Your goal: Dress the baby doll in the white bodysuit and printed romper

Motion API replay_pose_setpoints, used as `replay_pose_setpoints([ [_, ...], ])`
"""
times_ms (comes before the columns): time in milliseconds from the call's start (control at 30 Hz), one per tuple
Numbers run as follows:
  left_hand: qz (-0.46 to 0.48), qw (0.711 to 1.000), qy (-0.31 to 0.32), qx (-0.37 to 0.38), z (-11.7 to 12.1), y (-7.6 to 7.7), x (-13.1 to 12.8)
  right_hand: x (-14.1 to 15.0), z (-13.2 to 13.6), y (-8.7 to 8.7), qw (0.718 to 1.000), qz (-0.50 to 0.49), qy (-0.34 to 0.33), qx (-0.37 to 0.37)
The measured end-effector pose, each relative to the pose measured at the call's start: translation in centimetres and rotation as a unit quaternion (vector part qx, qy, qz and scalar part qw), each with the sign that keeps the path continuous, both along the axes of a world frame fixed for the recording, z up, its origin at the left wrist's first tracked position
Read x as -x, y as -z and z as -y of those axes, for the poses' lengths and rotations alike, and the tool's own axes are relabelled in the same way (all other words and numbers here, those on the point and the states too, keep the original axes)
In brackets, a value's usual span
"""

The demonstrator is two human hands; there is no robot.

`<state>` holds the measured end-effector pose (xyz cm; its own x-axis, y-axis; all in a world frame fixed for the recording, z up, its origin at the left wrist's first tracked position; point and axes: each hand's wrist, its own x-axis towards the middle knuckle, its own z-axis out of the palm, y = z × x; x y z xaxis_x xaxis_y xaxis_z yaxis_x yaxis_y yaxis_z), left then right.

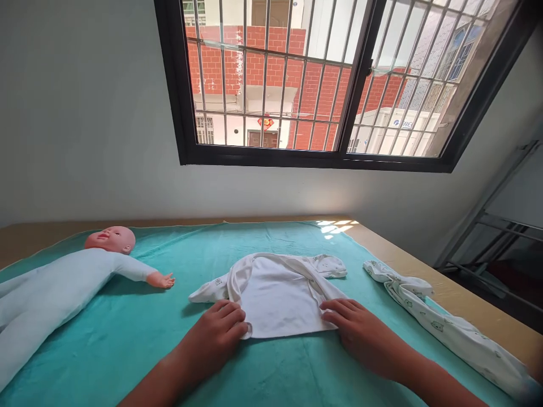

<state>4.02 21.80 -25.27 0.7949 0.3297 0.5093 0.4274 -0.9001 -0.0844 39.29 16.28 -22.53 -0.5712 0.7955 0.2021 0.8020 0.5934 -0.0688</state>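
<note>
The left hand point(218, 333) and the right hand point(360, 333) are at the two lower sides of the white garment point(280, 299), probably because in this way its middle part can lie flat and even. The garment is spread on the green cloth point(280, 373), which covers much of the table point(403, 249) and maybe gives a soft base. The doll point(80, 277) lies on its back at the left and the patterned garment point(445, 325) lies at the right, both apart from the white one, it seems so that they do not disturb the hands

The white garment lies between the two grips, and its sleeves point outward beyond them, on the far side. The left grip is closed on the lower left corner, with the thumb near the hem. The right fingers touch the right edge, but the thumb is hidden, so I cannot tell if this grip is closed
</note>
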Motion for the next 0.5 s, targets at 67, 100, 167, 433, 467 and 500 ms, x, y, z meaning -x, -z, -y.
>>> replay_pose_setpoints([
  [67, 0.009, 1.000, -0.007, 0.005, -0.2, 0.1, -0.1, -1.9, 0.5, 1.0, 0.999, 0.008, 0.027, -0.025],
  [100, 0.018, 1.000, -0.012, 0.007, -0.3, 0.1, 0.0, -2.8, 0.6, 1.5, 0.998, 0.007, 0.046, -0.037],
  [167, 0.037, 0.999, -0.017, 0.015, -0.4, 0.2, 0.1, -4.0, 0.6, 2.4, 0.994, -0.002, 0.087, -0.064],
  [433, 0.094, 0.989, 0.002, 0.117, 0.6, 0.1, 0.8, -4.1, 1.0, 2.4, 0.977, -0.023, 0.105, -0.182],
  [467, 0.092, 0.988, 0.005, 0.124, 0.6, 0.1, 0.8, -4.2, 1.2, 2.2, 0.977, -0.021, 0.101, -0.187],
  [500, 0.088, 0.987, 0.006, 0.131, 0.7, 0.1, 0.8, -4.3, 1.4, 2.2, 0.977, -0.018, 0.098, -0.187],
])
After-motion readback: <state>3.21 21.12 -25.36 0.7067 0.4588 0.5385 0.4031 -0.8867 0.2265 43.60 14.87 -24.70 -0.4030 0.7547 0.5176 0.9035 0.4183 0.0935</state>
